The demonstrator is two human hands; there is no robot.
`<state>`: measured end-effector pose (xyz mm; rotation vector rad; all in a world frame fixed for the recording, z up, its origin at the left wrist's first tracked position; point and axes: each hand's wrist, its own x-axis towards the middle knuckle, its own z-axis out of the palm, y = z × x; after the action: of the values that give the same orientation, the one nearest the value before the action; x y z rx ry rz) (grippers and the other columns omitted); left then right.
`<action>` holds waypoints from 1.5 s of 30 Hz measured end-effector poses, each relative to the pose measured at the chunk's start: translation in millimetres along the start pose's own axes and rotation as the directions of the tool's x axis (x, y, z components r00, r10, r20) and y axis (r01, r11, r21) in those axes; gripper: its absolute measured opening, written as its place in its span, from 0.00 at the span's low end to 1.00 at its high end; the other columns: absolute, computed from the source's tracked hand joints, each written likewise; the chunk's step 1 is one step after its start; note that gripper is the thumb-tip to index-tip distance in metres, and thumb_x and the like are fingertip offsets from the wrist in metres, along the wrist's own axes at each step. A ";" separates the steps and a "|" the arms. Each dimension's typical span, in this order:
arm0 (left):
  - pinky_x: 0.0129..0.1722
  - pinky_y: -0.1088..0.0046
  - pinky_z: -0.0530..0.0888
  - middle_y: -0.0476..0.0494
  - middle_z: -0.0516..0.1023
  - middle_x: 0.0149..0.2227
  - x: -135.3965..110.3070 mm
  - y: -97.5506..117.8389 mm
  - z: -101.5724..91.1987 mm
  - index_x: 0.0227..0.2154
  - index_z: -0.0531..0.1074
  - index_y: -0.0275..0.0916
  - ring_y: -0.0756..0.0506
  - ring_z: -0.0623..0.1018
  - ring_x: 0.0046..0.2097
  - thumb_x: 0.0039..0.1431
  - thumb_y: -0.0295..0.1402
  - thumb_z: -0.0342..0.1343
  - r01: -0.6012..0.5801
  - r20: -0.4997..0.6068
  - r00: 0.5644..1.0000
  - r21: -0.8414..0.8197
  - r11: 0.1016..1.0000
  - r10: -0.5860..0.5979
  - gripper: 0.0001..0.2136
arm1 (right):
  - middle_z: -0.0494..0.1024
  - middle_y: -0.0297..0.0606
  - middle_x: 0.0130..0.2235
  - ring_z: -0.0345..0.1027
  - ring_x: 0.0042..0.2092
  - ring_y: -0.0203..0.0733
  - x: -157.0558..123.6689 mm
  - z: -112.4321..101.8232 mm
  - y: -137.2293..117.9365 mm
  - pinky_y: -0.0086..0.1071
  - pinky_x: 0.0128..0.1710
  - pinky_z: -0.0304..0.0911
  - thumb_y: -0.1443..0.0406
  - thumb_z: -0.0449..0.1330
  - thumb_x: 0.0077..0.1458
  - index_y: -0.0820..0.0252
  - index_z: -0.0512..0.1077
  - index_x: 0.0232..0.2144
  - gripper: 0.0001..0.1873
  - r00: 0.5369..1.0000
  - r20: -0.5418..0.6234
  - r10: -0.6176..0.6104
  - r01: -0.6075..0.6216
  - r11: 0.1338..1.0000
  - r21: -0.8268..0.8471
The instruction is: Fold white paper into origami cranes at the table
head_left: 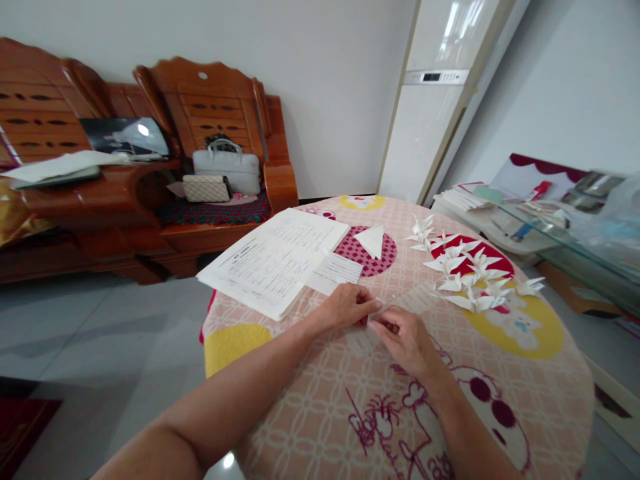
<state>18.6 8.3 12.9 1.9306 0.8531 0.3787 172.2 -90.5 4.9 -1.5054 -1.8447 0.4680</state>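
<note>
Near the middle of the round table, my left hand (350,305) and my right hand (405,335) meet with their fingertips pinched close together. Whatever is between the fingers is too small and hidden to make out. A thin, pale, see-through strip (417,300) shows under and beside the hands, its kind unclear. Just beyond my left hand lies a printed paper slip (334,272), against an open book (275,260) with printed pages. A folded white paper triangle (371,241) rests farther back. Several white paper cranes (470,270) are grouped to the right of my hands.
A patterned cloth (310,413) covers the table. At right, a glass-topped stand (565,240) holds papers, a red item and metal bowls. Wooden chairs (210,113) stand at the back left, one bearing a grey handbag (227,169). A tall white cabinet unit (425,127) stands behind.
</note>
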 end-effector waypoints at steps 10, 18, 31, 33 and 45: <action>0.29 0.73 0.75 0.47 0.75 0.22 -0.7 -4.6 0.3 0.24 0.68 0.34 0.49 0.76 0.25 0.56 0.37 0.52 0.142 0.093 0.989 -0.348 0.926 -0.117 0.11 | 0.73 0.37 0.31 0.66 0.34 0.39 1.5 4.1 1.1 0.30 0.36 0.59 0.74 0.56 0.50 0.61 0.74 0.26 0.08 0.997 0.076 0.007 -0.001 0.997 -0.072; 0.28 0.75 0.75 0.50 0.73 0.21 -1.2 -6.3 1.4 0.22 0.66 0.36 0.50 0.76 0.25 0.56 0.35 0.49 0.118 0.104 0.991 -0.334 0.935 -0.088 0.10 | 0.73 0.38 0.31 0.66 0.35 0.40 2.2 7.9 2.1 0.31 0.37 0.60 0.75 0.54 0.50 0.60 0.75 0.27 0.11 0.996 0.089 0.029 -0.017 0.992 -0.124; 0.24 0.78 0.70 0.50 0.74 0.23 -2.7 -7.9 3.0 0.23 0.66 0.38 0.49 0.77 0.26 0.56 0.32 0.47 0.039 0.063 0.998 -0.105 0.994 -0.032 0.09 | 0.73 0.37 0.31 0.66 0.35 0.40 2.3 12.4 4.0 0.31 0.37 0.59 0.73 0.56 0.50 0.59 0.72 0.26 0.08 0.995 0.073 0.067 -0.050 0.976 -0.211; 0.25 0.78 0.69 0.49 0.74 0.23 -2.9 -7.3 3.0 0.23 0.66 0.38 0.49 0.76 0.26 0.57 0.32 0.46 0.030 0.051 0.998 -0.039 0.999 -0.028 0.09 | 0.73 0.37 0.31 0.66 0.35 0.41 2.4 12.7 3.2 0.31 0.36 0.59 0.74 0.55 0.50 0.59 0.72 0.26 0.08 0.995 0.072 0.071 -0.053 0.972 -0.228; 0.27 0.76 0.63 0.46 0.76 0.23 -1.1 12.3 7.7 0.28 0.74 0.35 0.48 0.74 0.27 0.58 0.44 0.51 -0.006 -0.097 0.994 0.332 0.943 0.040 0.16 | 0.78 0.38 0.28 0.69 0.31 0.39 2.6 4.0 -1.7 0.29 0.33 0.60 0.72 0.56 0.51 0.60 0.76 0.24 0.10 0.995 0.040 0.094 -0.091 0.994 -0.067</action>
<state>27.3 -1.2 19.8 2.2490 1.0135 0.3683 168.0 -87.8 4.0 -1.6422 -1.8446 0.4915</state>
